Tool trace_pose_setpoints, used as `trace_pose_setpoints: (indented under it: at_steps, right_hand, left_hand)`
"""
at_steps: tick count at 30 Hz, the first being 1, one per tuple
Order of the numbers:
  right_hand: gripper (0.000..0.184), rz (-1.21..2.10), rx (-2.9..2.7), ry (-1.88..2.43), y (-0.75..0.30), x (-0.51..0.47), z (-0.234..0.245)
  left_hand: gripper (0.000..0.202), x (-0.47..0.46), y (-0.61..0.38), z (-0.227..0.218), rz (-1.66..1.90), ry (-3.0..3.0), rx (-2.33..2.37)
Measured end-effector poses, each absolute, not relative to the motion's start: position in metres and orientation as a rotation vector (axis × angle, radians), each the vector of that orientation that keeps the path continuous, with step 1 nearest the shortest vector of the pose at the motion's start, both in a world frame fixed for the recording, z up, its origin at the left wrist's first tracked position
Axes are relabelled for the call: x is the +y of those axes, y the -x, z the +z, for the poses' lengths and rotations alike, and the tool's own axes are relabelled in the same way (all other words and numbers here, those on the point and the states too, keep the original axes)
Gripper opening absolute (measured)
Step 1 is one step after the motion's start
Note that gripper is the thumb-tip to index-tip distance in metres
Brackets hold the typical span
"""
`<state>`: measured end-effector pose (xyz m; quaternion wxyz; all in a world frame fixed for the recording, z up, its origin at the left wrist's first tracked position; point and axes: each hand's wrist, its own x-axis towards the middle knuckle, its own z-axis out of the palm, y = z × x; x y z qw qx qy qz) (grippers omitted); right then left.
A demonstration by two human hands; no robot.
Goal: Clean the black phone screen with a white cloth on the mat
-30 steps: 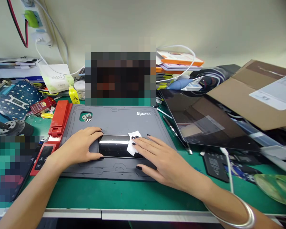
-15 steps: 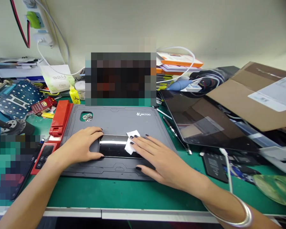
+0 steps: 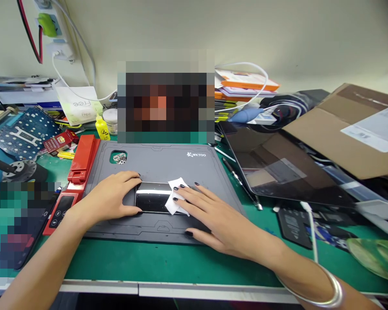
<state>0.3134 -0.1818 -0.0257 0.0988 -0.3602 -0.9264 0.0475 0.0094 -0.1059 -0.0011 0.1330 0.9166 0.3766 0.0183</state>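
Note:
A smartphone-sized glossy black screen [image 3: 153,198] lies flat on a grey work mat [image 3: 155,165] marked WKTOO. My left hand [image 3: 111,196] grips its left end, thumb on the near edge and fingers on the far edge. Under the fingertips of my right hand [image 3: 213,215] is a crumpled white wipe [image 3: 173,200], pressed down on the glass. The fingers of that hand are stretched forward, its thumb out over the mat. The right end of the phone screen is hidden beneath the wipe and hand.
To the left are a red hinged tool with a small display [image 3: 64,206] and a yellow bottle [image 3: 101,128]. A large black screen [image 3: 278,168] leans at the right near a cardboard box [image 3: 349,125]. A black pen [image 3: 241,181] lies beside the mat.
My right hand has slid the white wipe slightly left across the phone screen. My left hand keeps its hold at the left end. The whole view has shifted a little.

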Motion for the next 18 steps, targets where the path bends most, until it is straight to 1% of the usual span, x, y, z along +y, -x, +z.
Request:
trace_pose_setpoints:
  at_steps: [3,5,7,11,16,18]
  right_hand:
    - [0.042,0.080,-2.695,1.121,-0.3139,-0.1815,-0.0247]
    - [0.036,0.060,-2.645,1.101,-0.3132,-0.1822,-0.0224]
    - [0.033,0.079,-2.623,1.053,-0.3118,-0.1832,-0.0203]
    - [0.036,0.097,-2.639,1.004,-0.3095,-0.1835,-0.0201]
    - [0.042,-0.008,-2.655,1.076,-0.3133,-0.1824,-0.0243]
    - [0.040,-0.037,-2.659,1.093,-0.3144,-0.1829,-0.0250]
  left_hand:
    - [0.063,-0.1054,-0.0089,-0.0026,0.065,-2.663,1.087]
    - [0.063,-0.1054,-0.0088,-0.0031,0.072,-2.660,1.088]
    - [0.064,-0.1057,-0.0089,-0.0028,0.068,-2.658,1.091]
    - [0.066,-0.1066,-0.0095,-0.0011,0.037,-2.654,1.104]
    - [0.066,-0.1064,-0.0096,-0.0013,0.031,-2.651,1.102]
    - [0.066,-0.1062,-0.0098,-0.0018,0.039,-2.653,1.102]
